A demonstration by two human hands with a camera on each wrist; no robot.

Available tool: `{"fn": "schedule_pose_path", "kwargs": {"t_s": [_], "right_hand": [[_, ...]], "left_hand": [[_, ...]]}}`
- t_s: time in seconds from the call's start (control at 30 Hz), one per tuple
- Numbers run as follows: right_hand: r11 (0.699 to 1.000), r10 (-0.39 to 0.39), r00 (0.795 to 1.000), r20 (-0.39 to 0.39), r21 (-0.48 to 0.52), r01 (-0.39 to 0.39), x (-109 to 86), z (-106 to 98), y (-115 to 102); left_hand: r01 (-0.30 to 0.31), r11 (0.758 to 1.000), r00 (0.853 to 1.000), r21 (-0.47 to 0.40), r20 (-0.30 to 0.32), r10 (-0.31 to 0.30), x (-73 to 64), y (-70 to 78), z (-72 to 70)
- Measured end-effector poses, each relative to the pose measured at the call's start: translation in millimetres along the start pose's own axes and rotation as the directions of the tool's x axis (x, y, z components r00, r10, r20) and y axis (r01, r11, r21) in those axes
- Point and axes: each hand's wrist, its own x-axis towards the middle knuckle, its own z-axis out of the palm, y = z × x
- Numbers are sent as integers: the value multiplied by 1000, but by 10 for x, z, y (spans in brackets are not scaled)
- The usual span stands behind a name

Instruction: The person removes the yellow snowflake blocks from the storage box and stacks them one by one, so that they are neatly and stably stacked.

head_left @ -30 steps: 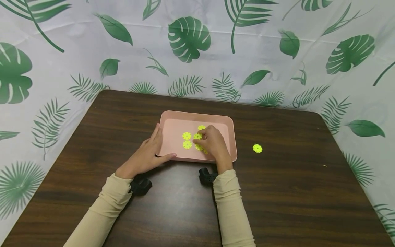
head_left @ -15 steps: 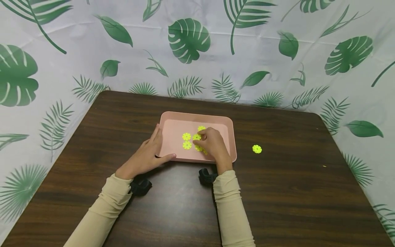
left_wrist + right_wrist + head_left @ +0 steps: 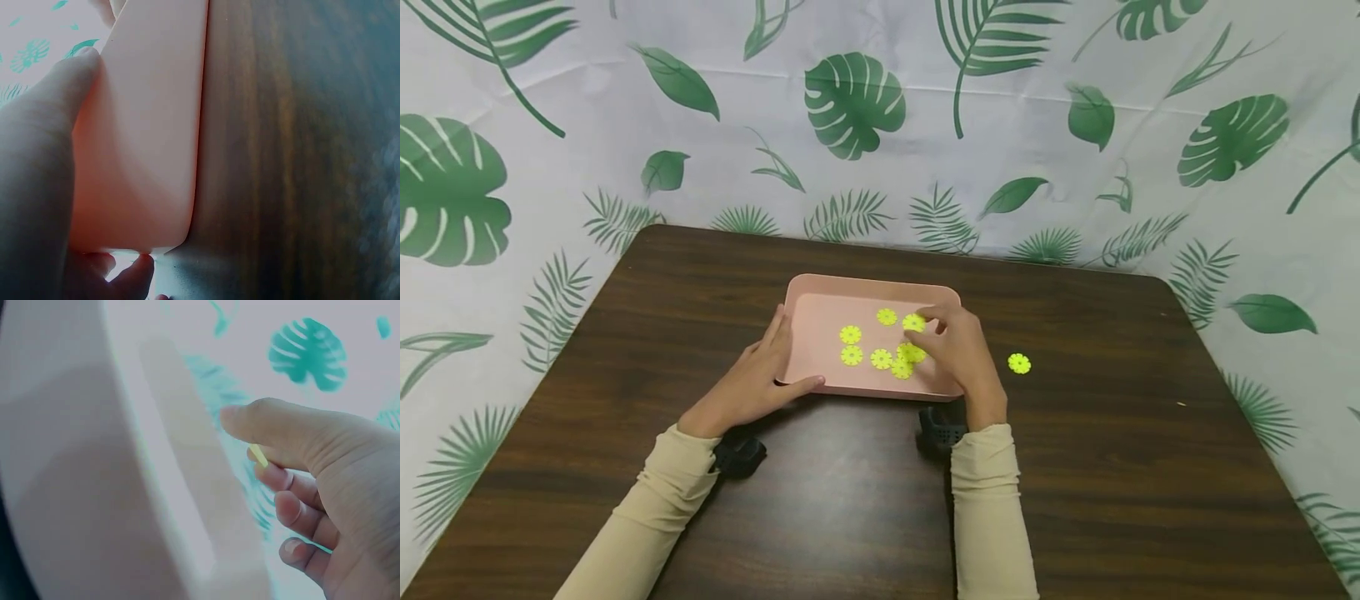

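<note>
Leafy cloth (image 3: 722,158) behind, dark table (image 3: 1112,450). Left hand (image 3: 747,382) spread, fingers fairly straight, touching tray (image 3: 820,312) at near-left corner. Right hand (image 3: 958,346) pinches one yellow disc (image 3: 913,322) over tray; more discs (image 3: 852,356) inside, stray disc (image 3: 1019,363) on table, right.

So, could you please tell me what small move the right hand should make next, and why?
I'd probably lift the disc over the right side of the tray: the right hand pinches it, the left hand touches the tray's left end, and a second disc lies on the table to the right.
</note>
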Motion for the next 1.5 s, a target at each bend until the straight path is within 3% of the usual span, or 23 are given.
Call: {"fn": "schedule_pose_path", "kwargs": {"t_s": [0.2, 0.5, 0.63, 0.73, 0.9, 1.5], "right_hand": [[1000, -15, 990, -142, -29, 11, -153, -390, 214], [981, 161, 956, -245, -63, -182, -506, -830, 740], [955, 272, 933, -236, -49, -291, -649, -899, 932], [944, 315, 928, -201, -37, -328, -704, -904, 1030], [943, 325, 934, -146, -30, -332, -711, -873, 1116], [947, 308, 947, -91, -68, -314, -668, -852, 1187]], "left_hand": [[-2, 1000, 1000, -1, 0, 2, -3, -7, 8], [3, 1000, 1000, 12, -4, -3, -8, 1, 7], [5, 1000, 1000, 11, -2, -5, -12, 2, 10], [5, 1000, 1000, 10, -4, -5, -13, 2, 12], [-1, 1000, 1000, 21, -3, 1, -7, -11, 17], [-13, 1000, 1000, 25, -6, 14, 12, -17, 27]]}}
